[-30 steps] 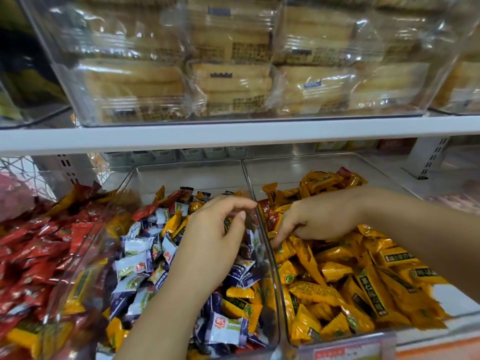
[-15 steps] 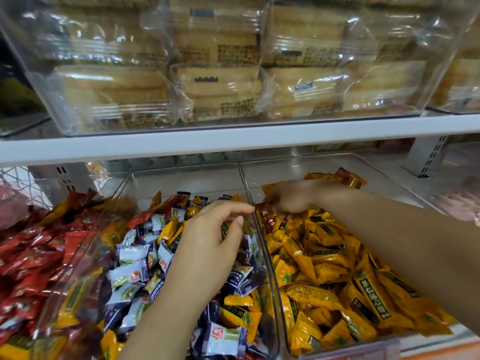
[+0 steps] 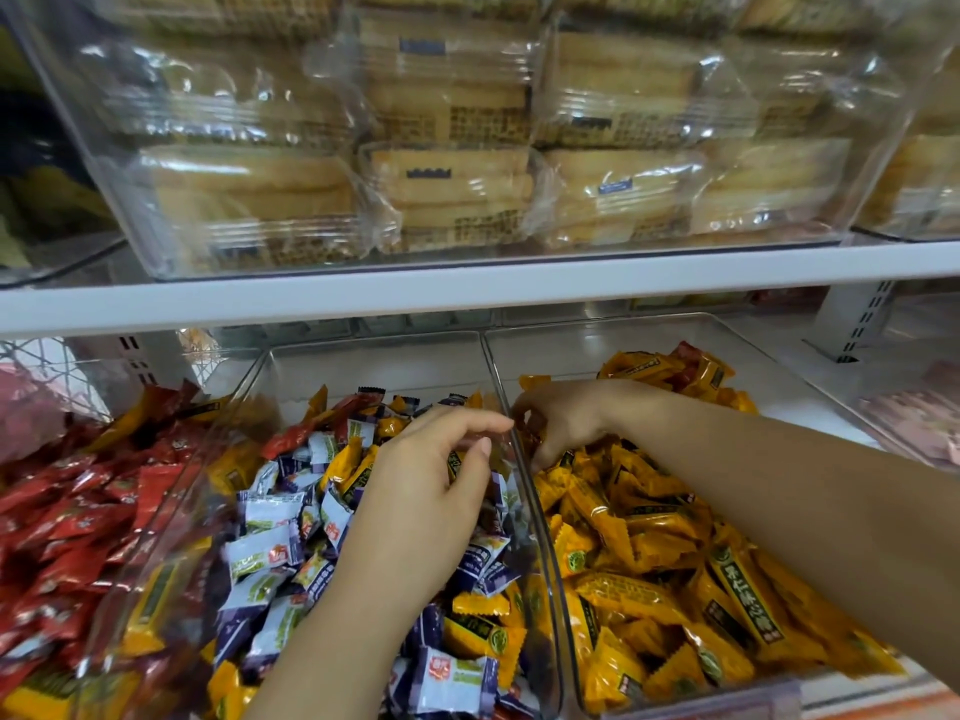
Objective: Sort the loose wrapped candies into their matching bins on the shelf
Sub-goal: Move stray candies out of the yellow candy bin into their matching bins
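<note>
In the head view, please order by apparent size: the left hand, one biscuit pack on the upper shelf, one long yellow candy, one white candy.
1-2. left hand, biscuit pack: alike, and the hand is nearer, so unranked.
3. long yellow candy
4. white candy

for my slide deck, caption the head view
Left hand hovers over the mixed middle bin while right hand reaches into yellow candies
</note>
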`<state>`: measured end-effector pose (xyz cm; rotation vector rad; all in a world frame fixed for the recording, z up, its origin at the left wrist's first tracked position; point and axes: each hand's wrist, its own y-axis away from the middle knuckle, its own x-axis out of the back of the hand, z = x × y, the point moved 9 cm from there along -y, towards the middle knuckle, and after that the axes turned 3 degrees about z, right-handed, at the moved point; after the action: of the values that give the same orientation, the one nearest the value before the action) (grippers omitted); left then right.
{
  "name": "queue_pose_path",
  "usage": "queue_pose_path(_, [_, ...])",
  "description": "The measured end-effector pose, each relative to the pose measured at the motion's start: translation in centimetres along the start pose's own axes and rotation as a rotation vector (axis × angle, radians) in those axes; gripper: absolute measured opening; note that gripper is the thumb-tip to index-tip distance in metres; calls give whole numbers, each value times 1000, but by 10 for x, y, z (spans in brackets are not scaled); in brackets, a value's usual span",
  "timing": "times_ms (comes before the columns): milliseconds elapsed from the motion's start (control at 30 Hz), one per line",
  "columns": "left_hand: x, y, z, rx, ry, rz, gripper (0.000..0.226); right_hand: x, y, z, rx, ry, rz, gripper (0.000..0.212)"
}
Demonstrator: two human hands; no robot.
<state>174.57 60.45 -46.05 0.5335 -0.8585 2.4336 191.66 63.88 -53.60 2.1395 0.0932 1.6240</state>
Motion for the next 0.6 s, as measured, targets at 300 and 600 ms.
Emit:
queue_pose_path(300, [0,0,1,-4,1,0,33,-2,2,-1,60,-53,74,66])
queue_pose_path(600, [-1,0,1,-7,-8,3,31,-1,0,-1,66,-116,146,27])
